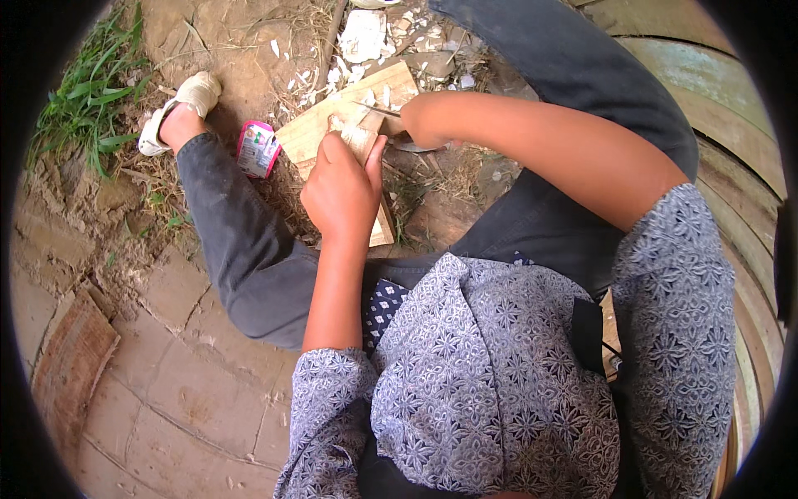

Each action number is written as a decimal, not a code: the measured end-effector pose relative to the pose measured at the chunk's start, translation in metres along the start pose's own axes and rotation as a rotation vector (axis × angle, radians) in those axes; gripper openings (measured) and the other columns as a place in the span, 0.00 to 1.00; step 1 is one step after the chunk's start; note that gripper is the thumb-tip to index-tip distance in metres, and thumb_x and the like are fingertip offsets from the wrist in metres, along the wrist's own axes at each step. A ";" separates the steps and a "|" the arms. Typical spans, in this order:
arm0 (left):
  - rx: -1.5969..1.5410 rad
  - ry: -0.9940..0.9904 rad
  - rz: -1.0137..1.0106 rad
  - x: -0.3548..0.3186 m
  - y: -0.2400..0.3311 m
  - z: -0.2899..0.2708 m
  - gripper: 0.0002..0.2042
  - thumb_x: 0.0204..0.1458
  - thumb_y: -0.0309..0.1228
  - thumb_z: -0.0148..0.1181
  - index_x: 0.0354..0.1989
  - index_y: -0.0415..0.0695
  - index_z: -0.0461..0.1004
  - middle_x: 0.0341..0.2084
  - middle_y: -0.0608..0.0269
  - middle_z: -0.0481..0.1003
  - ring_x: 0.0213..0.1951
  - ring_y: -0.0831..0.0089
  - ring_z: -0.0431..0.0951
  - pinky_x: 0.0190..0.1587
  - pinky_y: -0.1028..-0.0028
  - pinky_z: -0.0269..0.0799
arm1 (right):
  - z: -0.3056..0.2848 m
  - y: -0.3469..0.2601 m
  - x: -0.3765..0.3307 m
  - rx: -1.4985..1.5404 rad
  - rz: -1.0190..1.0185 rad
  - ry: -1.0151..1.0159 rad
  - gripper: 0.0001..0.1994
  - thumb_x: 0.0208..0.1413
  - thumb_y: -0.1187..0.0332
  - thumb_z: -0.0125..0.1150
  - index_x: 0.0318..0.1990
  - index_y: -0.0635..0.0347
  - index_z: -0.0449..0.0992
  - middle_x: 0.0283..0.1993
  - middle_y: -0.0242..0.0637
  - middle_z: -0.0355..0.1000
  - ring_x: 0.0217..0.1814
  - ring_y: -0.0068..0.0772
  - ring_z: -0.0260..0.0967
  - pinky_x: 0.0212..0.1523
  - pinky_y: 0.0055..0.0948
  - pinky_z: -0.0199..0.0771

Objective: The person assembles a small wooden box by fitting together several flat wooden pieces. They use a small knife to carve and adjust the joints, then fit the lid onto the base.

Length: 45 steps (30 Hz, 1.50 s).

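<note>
My left hand [339, 193] is closed around a short, pale piece of wood [359, 141], with the thumb along one side of it. My right hand [426, 121] grips a knife, its handle hidden in my fist. The thin knife blade [378, 109] points left, close to the top end of the piece; I cannot tell whether it touches. Beneath both hands lies a light wooden board [307, 129], slanting up to the right, with a few pale chips on it. Another flat strip of wood [381, 229] shows below my left hand.
White shavings [349, 73] and a pale chunk [363, 37] litter the dirt beyond the board. A pink-edged packet [258, 150] lies left of it, near my left leg and cream shoe [198, 93]. Grass [96, 91] grows far left. Curved wooden planks [731, 108] run along the right.
</note>
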<state>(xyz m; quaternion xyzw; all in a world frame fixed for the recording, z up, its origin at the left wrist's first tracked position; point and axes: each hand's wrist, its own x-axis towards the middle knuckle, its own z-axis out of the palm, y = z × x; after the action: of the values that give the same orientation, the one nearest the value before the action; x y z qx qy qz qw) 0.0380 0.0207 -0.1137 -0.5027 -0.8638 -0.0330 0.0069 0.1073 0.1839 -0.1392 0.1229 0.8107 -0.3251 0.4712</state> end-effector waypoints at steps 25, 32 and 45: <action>0.006 0.013 0.009 -0.002 0.003 0.002 0.25 0.54 0.54 0.61 0.33 0.41 0.64 0.23 0.48 0.75 0.23 0.47 0.78 0.23 0.57 0.73 | 0.008 -0.001 -0.020 0.052 0.037 0.083 0.13 0.51 0.78 0.53 0.44 0.72 0.78 0.37 0.53 0.78 0.26 0.47 0.79 0.24 0.38 0.78; 0.017 0.003 0.012 0.000 0.004 0.003 0.26 0.54 0.55 0.60 0.36 0.39 0.66 0.22 0.48 0.75 0.22 0.47 0.78 0.22 0.57 0.72 | 0.008 -0.011 -0.008 -0.280 -0.073 0.080 0.11 0.49 0.77 0.58 0.40 0.69 0.81 0.38 0.50 0.80 0.34 0.48 0.79 0.36 0.44 0.80; 0.020 -0.018 0.015 0.000 0.001 0.001 0.26 0.54 0.54 0.61 0.34 0.40 0.65 0.22 0.49 0.74 0.23 0.49 0.78 0.22 0.57 0.72 | 0.004 0.005 0.004 -0.020 0.010 0.087 0.11 0.48 0.78 0.58 0.39 0.68 0.81 0.35 0.49 0.80 0.31 0.45 0.79 0.28 0.40 0.79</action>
<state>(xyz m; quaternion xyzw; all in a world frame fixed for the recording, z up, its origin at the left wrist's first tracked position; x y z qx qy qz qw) 0.0393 0.0212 -0.1143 -0.5096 -0.8602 -0.0199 0.0045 0.1108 0.1844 -0.1459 0.1363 0.8331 -0.3088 0.4383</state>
